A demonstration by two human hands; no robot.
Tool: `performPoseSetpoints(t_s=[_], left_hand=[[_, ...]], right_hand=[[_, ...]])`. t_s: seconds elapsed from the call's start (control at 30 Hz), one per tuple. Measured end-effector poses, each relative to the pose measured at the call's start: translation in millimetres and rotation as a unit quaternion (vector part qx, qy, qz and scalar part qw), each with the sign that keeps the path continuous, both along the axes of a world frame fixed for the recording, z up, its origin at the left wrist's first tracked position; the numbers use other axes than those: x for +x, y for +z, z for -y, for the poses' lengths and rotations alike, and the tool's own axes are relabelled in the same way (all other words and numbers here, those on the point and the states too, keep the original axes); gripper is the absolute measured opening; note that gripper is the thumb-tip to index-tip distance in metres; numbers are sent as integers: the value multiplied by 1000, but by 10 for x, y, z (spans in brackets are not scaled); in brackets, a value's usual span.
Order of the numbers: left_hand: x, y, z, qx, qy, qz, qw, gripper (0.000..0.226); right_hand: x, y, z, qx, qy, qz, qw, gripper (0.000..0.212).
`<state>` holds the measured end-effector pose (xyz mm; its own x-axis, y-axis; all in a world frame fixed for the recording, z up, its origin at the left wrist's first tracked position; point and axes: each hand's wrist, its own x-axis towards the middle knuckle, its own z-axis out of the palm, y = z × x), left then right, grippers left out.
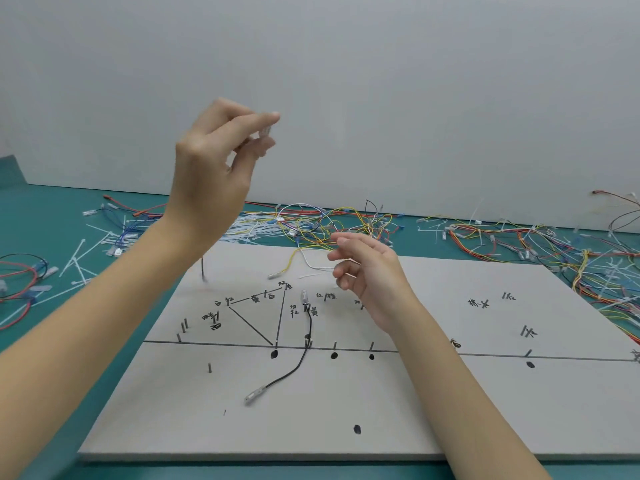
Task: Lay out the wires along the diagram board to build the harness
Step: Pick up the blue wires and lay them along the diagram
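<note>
Board below; left hand pinches connector.

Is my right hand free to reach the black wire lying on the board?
Probably yes: the right hand hovers open and holds nothing, and the black wire lies uncovered on the board just left of that forearm, nothing between.

Both forearms were bare right up to the frame's edge, with no sleeve showing. The left hand wore no glove, ring or watch, and the right hand was just as plain, its short nails unpainted.
</note>
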<state>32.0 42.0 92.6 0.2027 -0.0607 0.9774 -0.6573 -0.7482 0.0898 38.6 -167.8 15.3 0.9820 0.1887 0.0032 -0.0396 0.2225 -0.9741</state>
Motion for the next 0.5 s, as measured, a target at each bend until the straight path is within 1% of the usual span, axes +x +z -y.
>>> performPoseSetpoints(t_s=[0.07, 0.1, 0.17, 0.2, 0.27, 0.33, 0.43, 0.5], left_hand=[[-80, 42, 87, -96, -50, -71, 992, 21], [-118, 60, 126, -160, -87, -122, 976, 21], [-193, 73, 199, -259, -160, -227, 925, 21], [-224, 62, 228, -290, -183, -276, 898, 20], [-273, 23, 263, -326, -206, -360, 850, 17], [-308, -3, 259, -341, -219, -429, 807, 18], [-367, 7, 227, -348, -251, -517, 740, 34], [-414, -10, 231, -337, -264, -564, 706, 40]], right_hand=[[-20, 9, 3, 21, 36, -17, 999, 12], [-31, 11, -2, 22, 47, -21, 998, 11], [-49, 21, -16, 31, 65, -22, 997, 15], [-57, 27, -21, 37, 76, -19, 996, 15], [-77, 40, -28, 48, 100, -14, 994, 13], [-99, 52, -35, 53, 122, -11, 991, 14], [-120, 71, -54, 78, 144, -6, 986, 22], [-130, 90, -56, 99, 157, 3, 983, 28]])
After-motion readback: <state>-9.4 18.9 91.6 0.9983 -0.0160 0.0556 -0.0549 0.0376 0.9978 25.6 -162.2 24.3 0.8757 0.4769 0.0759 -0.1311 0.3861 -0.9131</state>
